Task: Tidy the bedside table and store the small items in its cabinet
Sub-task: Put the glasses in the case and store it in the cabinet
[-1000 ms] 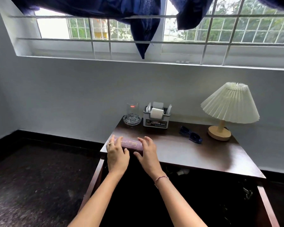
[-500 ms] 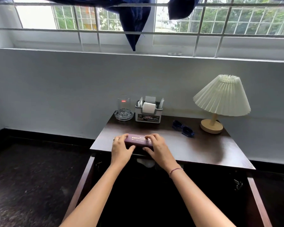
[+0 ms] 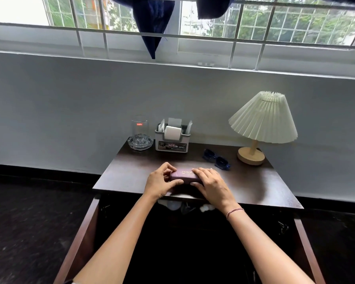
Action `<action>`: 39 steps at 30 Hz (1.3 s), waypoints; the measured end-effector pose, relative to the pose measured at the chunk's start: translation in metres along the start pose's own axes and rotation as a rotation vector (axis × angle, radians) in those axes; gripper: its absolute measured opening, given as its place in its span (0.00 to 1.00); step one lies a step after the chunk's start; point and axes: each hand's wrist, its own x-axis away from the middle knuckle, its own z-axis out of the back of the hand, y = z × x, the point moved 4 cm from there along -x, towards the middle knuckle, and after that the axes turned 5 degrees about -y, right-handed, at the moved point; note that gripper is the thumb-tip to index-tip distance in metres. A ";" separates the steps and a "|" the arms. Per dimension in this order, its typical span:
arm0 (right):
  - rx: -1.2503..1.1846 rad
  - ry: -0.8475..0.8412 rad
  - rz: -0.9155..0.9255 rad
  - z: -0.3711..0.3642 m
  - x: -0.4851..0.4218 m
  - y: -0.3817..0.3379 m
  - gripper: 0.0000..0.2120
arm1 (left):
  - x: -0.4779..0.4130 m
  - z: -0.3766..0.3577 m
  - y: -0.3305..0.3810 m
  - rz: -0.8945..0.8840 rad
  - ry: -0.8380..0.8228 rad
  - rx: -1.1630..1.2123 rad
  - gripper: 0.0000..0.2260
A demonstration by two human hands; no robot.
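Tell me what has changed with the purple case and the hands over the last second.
The purple case has slid rightwards along the table's front edge, toward the middle. The left hand and right hand went from resting flat on it to clasping its ends, thumbs at the front. The sunglasses, lamp, glass and organizer stayed put.

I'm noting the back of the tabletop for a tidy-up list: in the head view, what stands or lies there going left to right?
Drinking glass standing in a glass ashtray → white organizer box holding papers → blue sunglasses → pleated lamp.
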 end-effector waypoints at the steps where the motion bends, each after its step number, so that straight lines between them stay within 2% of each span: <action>1: 0.004 0.015 -0.001 0.000 0.001 0.000 0.19 | -0.001 -0.001 -0.002 -0.005 -0.005 -0.001 0.17; 7: 0.102 0.117 0.006 0.001 0.002 -0.002 0.18 | -0.006 0.001 -0.004 -0.010 -0.027 0.111 0.16; 12: 0.079 0.158 -0.049 0.000 0.004 0.001 0.16 | -0.009 0.000 -0.005 -0.025 -0.092 0.202 0.18; 15: -0.011 0.137 -0.100 0.000 0.005 0.003 0.18 | -0.009 -0.001 -0.006 -0.025 -0.073 0.211 0.21; 19: -0.271 0.098 -0.198 0.002 0.005 0.012 0.17 | -0.007 0.000 -0.008 -0.006 -0.025 0.193 0.27; 23: -0.457 0.203 -0.286 0.010 0.004 0.021 0.14 | -0.007 0.001 -0.006 -0.021 0.007 0.145 0.29; 27: -0.507 0.222 -0.370 0.005 0.003 0.028 0.11 | -0.008 0.002 -0.010 -0.019 0.035 0.131 0.30; 33: -0.616 0.340 -0.628 0.005 0.008 0.047 0.12 | -0.010 0.004 -0.013 -0.019 0.056 0.117 0.32; 39: -0.637 0.338 -0.711 0.002 0.008 0.052 0.08 | -0.009 0.007 -0.013 -0.027 0.031 0.114 0.28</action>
